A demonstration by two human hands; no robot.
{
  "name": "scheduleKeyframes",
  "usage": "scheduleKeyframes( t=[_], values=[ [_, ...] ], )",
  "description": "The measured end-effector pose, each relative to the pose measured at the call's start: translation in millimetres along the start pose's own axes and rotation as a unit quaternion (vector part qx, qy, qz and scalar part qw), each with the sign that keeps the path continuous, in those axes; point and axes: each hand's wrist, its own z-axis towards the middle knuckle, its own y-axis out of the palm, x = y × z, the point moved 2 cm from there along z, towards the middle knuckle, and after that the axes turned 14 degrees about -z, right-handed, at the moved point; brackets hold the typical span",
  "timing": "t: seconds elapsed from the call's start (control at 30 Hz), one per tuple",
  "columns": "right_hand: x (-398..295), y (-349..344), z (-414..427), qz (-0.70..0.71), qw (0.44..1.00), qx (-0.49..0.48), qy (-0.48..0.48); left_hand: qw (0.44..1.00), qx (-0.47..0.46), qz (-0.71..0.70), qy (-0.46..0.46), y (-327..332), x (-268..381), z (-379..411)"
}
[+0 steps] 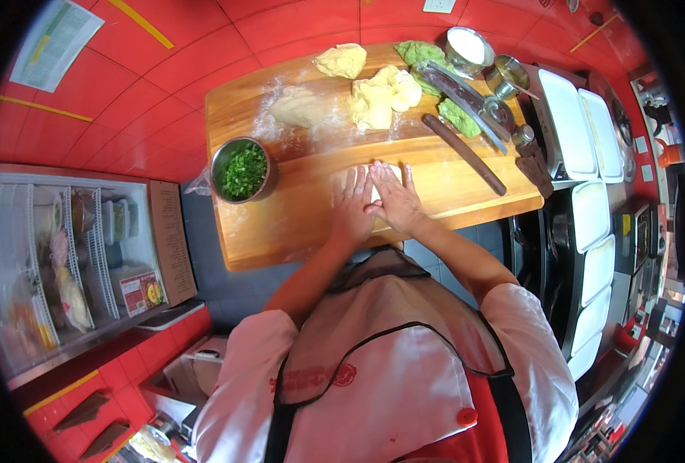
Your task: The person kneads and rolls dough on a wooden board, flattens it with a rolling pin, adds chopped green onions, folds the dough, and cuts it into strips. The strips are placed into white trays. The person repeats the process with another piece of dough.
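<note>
Both of my hands lie flat, palms down, on a flattened piece of pale dough [375, 195] near the front edge of a wooden board [296, 226]. My left hand [352, 202] covers the dough's left part. Beside it, my right hand [396, 199] presses the right part, its thumb reaching against the left hand. Fingers are spread on both, and neither hand grips anything. Much of the dough is hidden beneath them. A dark brown rolling pin [464, 154] rests to the right. Behind the hands sit a floured dough lump [299, 107] and yellow dough lumps [371, 105].
A metal pot of chopped green onions [243, 171] stands at the board's left. Green dough [459, 118], a long flat blade-like tool [464, 95], a bowl of white powder [468, 46] and a metal cup [507, 78] crowd the right. White trays [568, 124] line the right side; an open-topped refrigerated case [169, 237] stands left.
</note>
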Motion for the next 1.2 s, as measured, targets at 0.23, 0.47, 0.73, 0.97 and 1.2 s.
scheduleKeyframes(
  t=[0.23,0.47,0.73,0.97,1.2],
  values=[
    [44.8,-5.8,-3.7,0.024,0.97,0.117,0.213,0.999,-0.041,0.0,-0.001,-19.2,-23.4,15.3],
    [78.5,26.8,-39.2,0.346,0.891,-0.021,0.293,0.972,-0.001,-0.23,-0.046,-67.0,-58.5,25.2],
    [16.9,48.0,22.1,0.367,0.841,0.029,0.397,0.953,-0.191,-0.186,-0.148,-56.9,-62.6,57.2],
    [-7.5,26.5,10.5,0.533,0.782,0.151,0.287,0.945,0.036,-0.319,-0.066,-51.5,-36.5,-6.9],
    [-82.9,-57.0,53.4,0.581,0.81,-0.012,0.08,0.759,0.296,-0.49,-0.309,-95.7,-34.7,-112.8]
  ],
)
